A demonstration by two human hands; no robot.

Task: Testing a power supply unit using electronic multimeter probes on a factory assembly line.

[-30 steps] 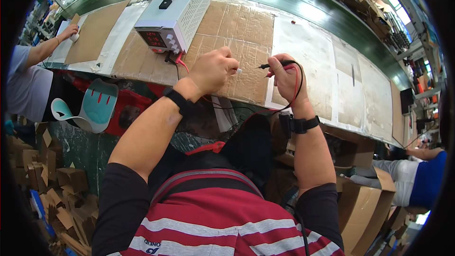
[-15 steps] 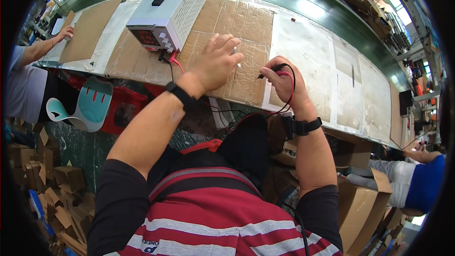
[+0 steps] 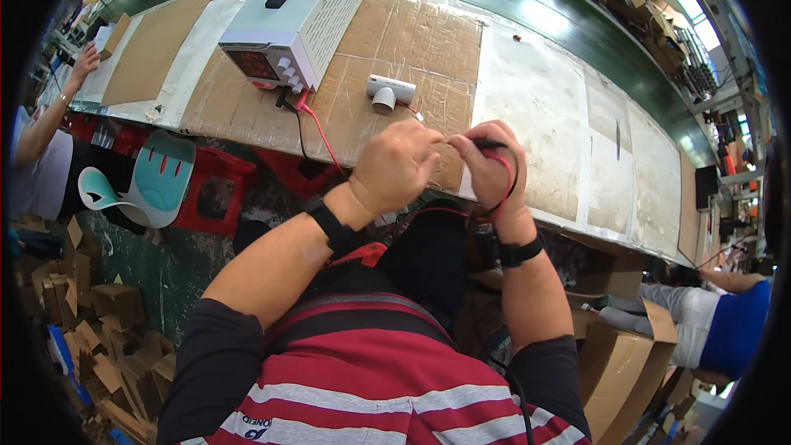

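Two leads [image 3: 493, 146], black and red, clamped in your right hand's [image 3: 486, 175] fingers; left hand [image 3: 394, 166], can't tell its grip. White pipe [image 3: 390, 91] lies in from the surface's [image 3: 540, 99] front edge. Keep lead tips apart.

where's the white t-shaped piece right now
In the head view, the white T-shaped piece lies on the brown cardboard, right of the power supply and just beyond the left hand.

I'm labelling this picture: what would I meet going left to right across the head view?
Turquoise-and-white plastic chair, pale-grey boxy power supply with black handle, white T-shaped plastic tube, bare right hand, open brown cardboard box.
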